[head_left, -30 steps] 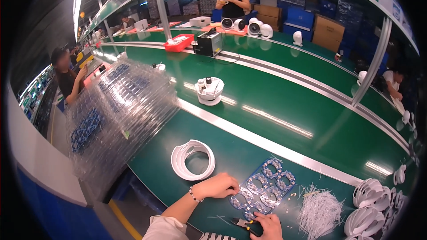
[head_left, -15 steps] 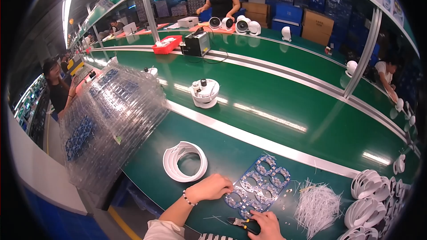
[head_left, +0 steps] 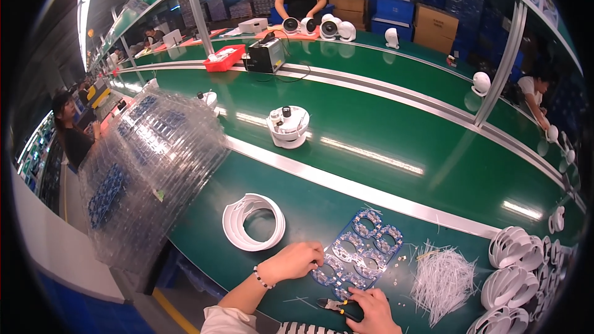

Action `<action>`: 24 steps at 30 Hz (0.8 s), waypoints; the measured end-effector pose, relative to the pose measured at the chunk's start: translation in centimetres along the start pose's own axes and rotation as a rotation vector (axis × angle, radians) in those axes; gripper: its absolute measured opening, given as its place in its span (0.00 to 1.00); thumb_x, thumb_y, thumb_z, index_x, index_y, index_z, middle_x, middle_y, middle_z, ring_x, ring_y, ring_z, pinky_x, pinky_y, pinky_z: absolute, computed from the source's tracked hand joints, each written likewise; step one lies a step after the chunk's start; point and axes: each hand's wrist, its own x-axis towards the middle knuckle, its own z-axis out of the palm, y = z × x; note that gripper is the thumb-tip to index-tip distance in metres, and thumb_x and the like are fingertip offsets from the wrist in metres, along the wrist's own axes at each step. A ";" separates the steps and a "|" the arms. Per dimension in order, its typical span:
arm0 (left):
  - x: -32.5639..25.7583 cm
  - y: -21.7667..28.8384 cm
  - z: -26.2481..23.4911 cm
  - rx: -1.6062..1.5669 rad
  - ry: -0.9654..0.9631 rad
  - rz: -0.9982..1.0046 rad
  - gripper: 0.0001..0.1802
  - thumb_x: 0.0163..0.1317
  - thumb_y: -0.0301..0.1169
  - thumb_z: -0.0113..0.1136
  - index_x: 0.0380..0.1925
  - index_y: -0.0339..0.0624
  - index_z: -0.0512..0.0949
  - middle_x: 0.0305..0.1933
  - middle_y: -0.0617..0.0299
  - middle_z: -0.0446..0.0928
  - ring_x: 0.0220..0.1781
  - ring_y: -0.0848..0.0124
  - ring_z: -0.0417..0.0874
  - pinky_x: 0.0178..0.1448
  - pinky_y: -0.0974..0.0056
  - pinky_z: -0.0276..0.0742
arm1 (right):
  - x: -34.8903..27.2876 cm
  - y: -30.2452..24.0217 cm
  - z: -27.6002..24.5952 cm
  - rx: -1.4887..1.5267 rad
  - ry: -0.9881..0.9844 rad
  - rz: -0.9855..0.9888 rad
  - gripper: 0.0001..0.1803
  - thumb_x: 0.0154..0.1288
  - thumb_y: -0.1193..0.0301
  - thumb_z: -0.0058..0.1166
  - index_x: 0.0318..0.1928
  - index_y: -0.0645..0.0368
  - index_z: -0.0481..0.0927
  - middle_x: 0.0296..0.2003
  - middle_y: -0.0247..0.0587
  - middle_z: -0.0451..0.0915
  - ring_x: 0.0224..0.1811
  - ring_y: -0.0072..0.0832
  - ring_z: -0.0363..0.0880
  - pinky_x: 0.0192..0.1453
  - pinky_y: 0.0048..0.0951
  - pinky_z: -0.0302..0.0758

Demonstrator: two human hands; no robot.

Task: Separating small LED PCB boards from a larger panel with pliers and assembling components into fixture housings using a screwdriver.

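A panel of blue ring-shaped circuit boards (head_left: 366,264), joined together, lies on the green worktable. My left hand (head_left: 297,261) is closed on the panel's left edge, thumb and fingers pinching it. Below the panel, a pair of cutting pliers (head_left: 335,305) with black and yellow handles rests in my right hand (head_left: 375,312). The fingers curl over the handles, and the jaws point left; part of the handles is hidden under the palm. My right fingertips are close to the panel's lower edge. A white plastic ring housing (head_left: 232,226) sits to the left of my left hand.
Thin white strips (head_left: 443,281) lie heaped right of the panel, beside stacked white rings (head_left: 510,291). Clear plastic trays (head_left: 154,167) rise at the left. Beyond a pale rail (head_left: 346,189), a white device (head_left: 288,130) stands on the green belt. Co-workers are at the far stations.
The view has shifted slightly. On the belt, the white device has moved a little to the right. Across the line, a co-worker has brought both hands together. My hands keep nearly the same hold.
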 end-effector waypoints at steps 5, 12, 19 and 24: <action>-0.9 0.0 0.4 -0.035 0.153 0.059 0.05 0.49 0.23 0.56 0.27 0.37 0.78 0.35 0.60 0.75 0.36 0.60 0.77 0.41 0.61 0.73 | 0.1 -0.3 -0.1 0.006 0.002 -0.011 0.29 0.32 0.73 0.61 0.43 0.60 0.73 0.45 0.47 0.74 0.47 0.45 0.69 0.53 0.41 0.66; -1.2 0.3 0.9 -0.021 0.228 0.081 0.05 0.51 0.24 0.55 0.27 0.36 0.78 0.39 0.61 0.77 0.35 0.60 0.78 0.41 0.62 0.74 | 0.5 0.1 -0.5 -0.045 0.065 -0.106 0.25 0.36 0.74 0.61 0.42 0.61 0.74 0.42 0.46 0.76 0.39 0.40 0.74 0.43 0.37 0.72; -1.4 0.0 1.4 -0.038 0.311 0.136 0.06 0.50 0.24 0.57 0.28 0.35 0.77 0.37 0.58 0.78 0.36 0.59 0.79 0.42 0.61 0.75 | 0.3 0.4 -0.1 -0.024 0.018 -0.046 0.25 0.30 0.72 0.63 0.37 0.59 0.74 0.47 0.37 0.76 0.38 0.35 0.71 0.45 0.32 0.69; -1.8 -0.1 1.1 0.022 0.261 0.097 0.06 0.48 0.23 0.59 0.28 0.35 0.77 0.35 0.59 0.76 0.34 0.60 0.78 0.39 0.62 0.75 | 0.3 0.8 0.4 -0.008 -0.023 -0.054 0.27 0.32 0.70 0.63 0.40 0.59 0.73 0.49 0.37 0.74 0.42 0.35 0.69 0.48 0.34 0.66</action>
